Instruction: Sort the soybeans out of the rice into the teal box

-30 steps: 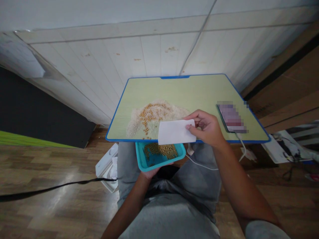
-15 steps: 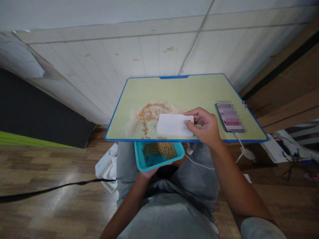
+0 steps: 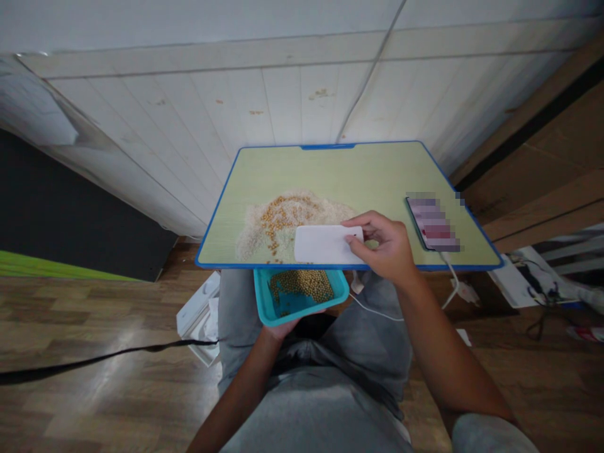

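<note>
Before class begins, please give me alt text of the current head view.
A person's right hand holds a white card over a green table, near pale grains mixed with golden beans. The left hand supports a turquoise tray of similar beans below the near edge. A phone lies on the right.

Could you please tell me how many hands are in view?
2: the left hand, partly hidden, under the tray; the right hand, pinching the white card at the table's near side.

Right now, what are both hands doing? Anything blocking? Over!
Left hand under teal tray, golden beans inside. Right hand pinching white card. Card hides part of pale grain pile.
</note>
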### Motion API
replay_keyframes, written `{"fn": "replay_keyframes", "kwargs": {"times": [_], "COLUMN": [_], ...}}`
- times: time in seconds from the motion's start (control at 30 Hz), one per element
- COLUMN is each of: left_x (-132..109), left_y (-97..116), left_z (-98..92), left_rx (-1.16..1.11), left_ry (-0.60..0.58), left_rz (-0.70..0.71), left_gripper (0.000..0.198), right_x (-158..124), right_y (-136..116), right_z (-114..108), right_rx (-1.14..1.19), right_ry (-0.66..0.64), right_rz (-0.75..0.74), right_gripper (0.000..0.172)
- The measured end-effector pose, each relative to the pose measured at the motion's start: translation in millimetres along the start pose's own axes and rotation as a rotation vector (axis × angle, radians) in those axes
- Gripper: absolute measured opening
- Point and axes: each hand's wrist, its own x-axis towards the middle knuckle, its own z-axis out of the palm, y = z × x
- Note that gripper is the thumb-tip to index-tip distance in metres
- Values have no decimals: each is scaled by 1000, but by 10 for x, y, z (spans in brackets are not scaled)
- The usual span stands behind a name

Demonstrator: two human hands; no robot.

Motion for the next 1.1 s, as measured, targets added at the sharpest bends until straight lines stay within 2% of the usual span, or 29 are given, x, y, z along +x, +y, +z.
{"fn": "replay_keyframes", "kwargs": {"times": [0.43, 0.73, 1.1], "left_x": [55, 112, 179], "left_y": [2, -2, -8], "left_z": [-52, -157, -261], "left_rx": [68, -39, 27], "left_ry": [-88, -132, -208], "left_rz": [-22, -44, -33], "left_gripper": [68, 71, 74], "right_x": [-50, -83, -102], "right_y": [71, 45, 46], "right_z": [-39, -60, -71], "right_rx": [-39, -6, 47], "right_ry": [76, 75, 64], "right_rz": [-62, -78, -73], "right_gripper": [15, 15, 13]}}
